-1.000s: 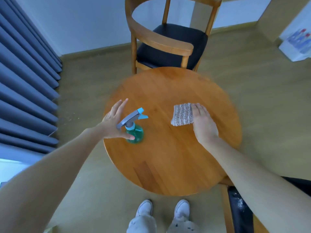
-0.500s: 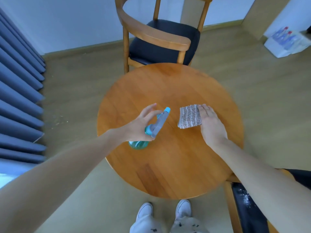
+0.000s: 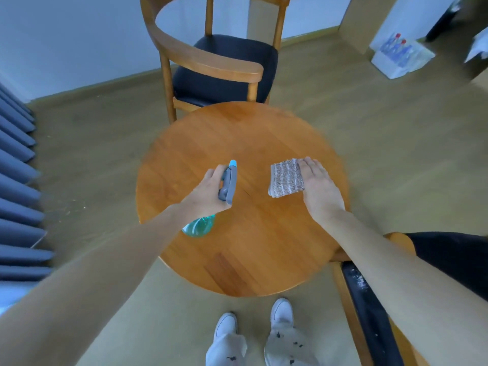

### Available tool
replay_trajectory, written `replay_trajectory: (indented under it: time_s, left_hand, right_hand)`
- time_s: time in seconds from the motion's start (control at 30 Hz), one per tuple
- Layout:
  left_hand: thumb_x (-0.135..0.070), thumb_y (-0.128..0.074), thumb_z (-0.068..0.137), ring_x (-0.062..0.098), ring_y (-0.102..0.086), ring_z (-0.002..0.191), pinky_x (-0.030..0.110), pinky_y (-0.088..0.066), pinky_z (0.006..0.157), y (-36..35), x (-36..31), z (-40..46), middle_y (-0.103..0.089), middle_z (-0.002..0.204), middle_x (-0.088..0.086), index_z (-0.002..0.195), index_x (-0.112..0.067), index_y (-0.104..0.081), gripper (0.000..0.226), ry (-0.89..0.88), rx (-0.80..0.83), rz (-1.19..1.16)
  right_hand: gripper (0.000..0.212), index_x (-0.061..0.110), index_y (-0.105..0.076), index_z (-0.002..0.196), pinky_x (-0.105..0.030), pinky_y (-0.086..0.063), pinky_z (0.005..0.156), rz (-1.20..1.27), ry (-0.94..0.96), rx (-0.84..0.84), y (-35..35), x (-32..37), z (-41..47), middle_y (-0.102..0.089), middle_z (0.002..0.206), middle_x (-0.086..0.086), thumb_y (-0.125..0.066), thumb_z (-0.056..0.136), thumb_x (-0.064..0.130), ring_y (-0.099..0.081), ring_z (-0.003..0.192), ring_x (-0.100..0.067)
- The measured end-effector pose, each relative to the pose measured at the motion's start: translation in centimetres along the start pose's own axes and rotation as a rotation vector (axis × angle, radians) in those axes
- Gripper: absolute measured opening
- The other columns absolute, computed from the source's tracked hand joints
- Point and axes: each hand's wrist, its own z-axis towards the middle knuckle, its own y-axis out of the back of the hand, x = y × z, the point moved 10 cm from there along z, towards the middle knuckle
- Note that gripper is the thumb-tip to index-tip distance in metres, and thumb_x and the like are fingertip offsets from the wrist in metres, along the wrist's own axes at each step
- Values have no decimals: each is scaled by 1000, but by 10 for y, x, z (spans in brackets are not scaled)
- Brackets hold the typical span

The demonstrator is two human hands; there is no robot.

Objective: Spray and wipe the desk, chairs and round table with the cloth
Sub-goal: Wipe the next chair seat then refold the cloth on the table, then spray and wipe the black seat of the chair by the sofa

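The round table (image 3: 237,260) has a warm orange-brown wooden top with visible plank grain. A folded grey-and-white cloth (image 3: 286,178) lies flat on it, right of the middle and nearer the right edge, with the right hand (image 3: 319,188) resting flat on the cloth's right side. The table stands on a pale wood-look floor (image 3: 396,154).

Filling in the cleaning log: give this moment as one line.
left hand: grips spray bottle, lifted, nozzle forward | right hand: flat on cloth | round table: cloth on top
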Motion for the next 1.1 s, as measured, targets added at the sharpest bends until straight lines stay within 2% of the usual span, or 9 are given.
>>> replay_trajectory:
  time_s: [0.13, 0.33, 0.47, 0.57, 0.67, 0.73, 0.87, 1.0, 1.1]
  left_hand:
    - [-9, -62, 81, 8, -44, 70, 22, -37, 61, 16, -44, 1, -36, 98, -6, 120, -29, -35, 52, -32, -28, -12]
    - [-11, -61, 82, 8, -46, 69, 23, -36, 61, -16, -139, -7, -37, 105, -6, 113, -36, -32, 49, -181, 84, 22]
    - [-11, -61, 82, 10, -44, 68, 26, -38, 62, -65, -183, -24, -38, 101, -6, 120, -28, -35, 50, -260, 158, 83]
    - [-11, -61, 81, 11, -42, 66, 27, -37, 62, -102, -194, -36, -38, 94, -10, 115, -25, -38, 44, -272, 197, 99]
    - [-10, -61, 81, 9, -41, 66, 25, -33, 59, -132, -193, -43, -38, 92, -10, 109, -24, -38, 39, -260, 208, 123]
    - [-9, -61, 80, 10, -41, 67, 25, -32, 58, -143, -189, -46, -41, 93, -5, 109, -24, -38, 40, -242, 179, 115]
    - [-11, -63, 79, 14, -44, 72, 28, -31, 59, -155, -168, -49, -48, 95, 4, 114, -22, -39, 44, -157, 86, 83]
    - [-11, -65, 79, 14, -45, 69, 27, -30, 57, -162, -145, -62, -47, 87, 2, 113, -18, -41, 42, -57, 23, 40]
    - [-12, -67, 79, 19, -47, 77, 26, -31, 58, -167, -144, -78, -48, 93, 3, 116, -19, -41, 46, -36, 22, 36]
  right_hand:
    - [73, 7, -16, 151, -36, -19, 118, -55, -10, -58, 47, -28, -23, -15, 158, -9, -42, 87, -16, -12, 146, -24]
    - [72, 4, -19, 150, -35, -5, 119, -158, -80, -67, 84, -103, -83, -20, 156, -13, -41, 85, -18, -13, 146, -27]
    - [68, 6, -21, 149, -35, -18, 118, -92, -310, -77, 69, -164, -129, -22, 155, -11, -43, 88, -14, -16, 144, -26]
    - [61, 4, -25, 147, -35, -33, 110, 14, -449, -89, 39, -185, -152, -32, 149, -12, -43, 91, -9, -29, 138, -27]
    - [58, 4, -22, 146, -37, -36, 106, 64, -521, -91, 9, -188, -159, -34, 145, -13, -42, 93, -2, -32, 134, -27]
    - [60, 7, -17, 148, -40, -32, 107, 33, -526, -75, -7, -184, -158, -28, 149, -14, -40, 94, 1, -26, 137, -28]
    - [67, 10, -2, 151, -47, -8, 117, -108, -414, -9, -27, -170, -155, -5, 156, -21, -36, 94, 5, -4, 144, -35]
    - [68, 18, 6, 152, -48, 5, 118, -180, -248, 60, -38, -163, -170, 12, 158, -15, -33, 96, 10, 12, 146, -29]
    - [68, 23, 7, 152, -48, 9, 117, -165, -182, 158, -43, -158, -182, 20, 157, -9, -34, 98, 26, 21, 144, -23]
